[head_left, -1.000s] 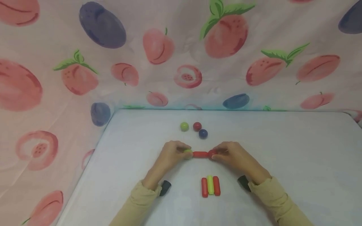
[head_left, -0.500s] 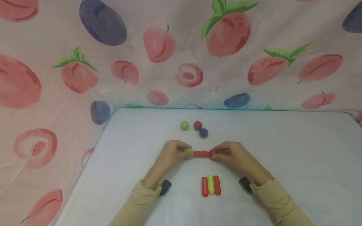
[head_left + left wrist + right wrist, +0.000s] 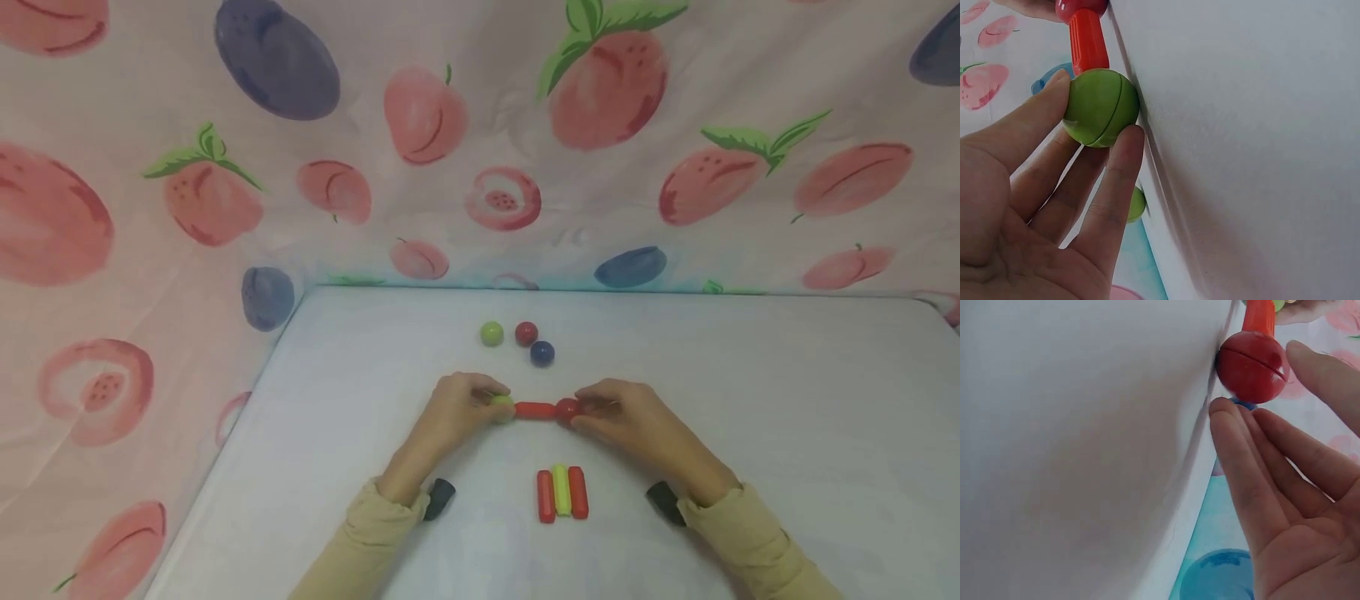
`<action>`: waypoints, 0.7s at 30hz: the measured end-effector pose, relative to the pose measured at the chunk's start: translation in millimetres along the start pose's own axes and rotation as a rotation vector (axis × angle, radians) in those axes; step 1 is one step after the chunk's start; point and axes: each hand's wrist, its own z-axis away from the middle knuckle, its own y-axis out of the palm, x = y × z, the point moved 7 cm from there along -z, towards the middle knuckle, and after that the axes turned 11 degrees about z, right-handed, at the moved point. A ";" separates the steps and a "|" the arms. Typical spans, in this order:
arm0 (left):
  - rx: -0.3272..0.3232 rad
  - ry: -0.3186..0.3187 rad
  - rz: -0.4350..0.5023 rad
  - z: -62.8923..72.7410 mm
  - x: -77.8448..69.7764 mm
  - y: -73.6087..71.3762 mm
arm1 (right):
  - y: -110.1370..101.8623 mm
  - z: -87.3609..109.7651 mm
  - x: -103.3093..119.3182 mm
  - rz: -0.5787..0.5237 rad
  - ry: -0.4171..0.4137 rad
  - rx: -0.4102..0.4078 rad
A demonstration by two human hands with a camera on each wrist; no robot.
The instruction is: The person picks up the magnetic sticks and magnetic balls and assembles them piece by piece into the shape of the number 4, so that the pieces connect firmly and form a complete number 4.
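Note:
A red rod lies on the white table, joined end to end with a green ball on its left and a red ball on its right. My left hand pinches the green ball between thumb and fingers. Around the red ball, my right hand has its fingers spread. The right wrist view shows gaps between the red ball and both the thumb and the fingertips.
Farther back on the table sit a loose green ball, a red ball and a blue ball. Closer in lie a red rod, a yellow rod and another red rod, side by side.
My right hand has loosened from the red ball and drawn slightly to the right. The left hand keeps its hold on the green ball, and the joined pieces stay about where they were.

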 end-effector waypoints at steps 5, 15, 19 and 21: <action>0.008 -0.008 0.010 1.6 0.2 1.4 | -4.3 6.4 1.5 0.034 0.004 -0.008; 0.017 -0.002 -0.007 7.8 -2.7 3.4 | -10.2 21.9 17.3 0.066 -0.046 0.018; 0.019 0.004 -0.008 8.7 -4.1 3.8 | -7.7 27.4 22.1 0.084 -0.053 0.049; 0.021 0.006 -0.006 9.0 -4.0 4.2 | -4.9 30.4 23.5 0.087 -0.057 0.069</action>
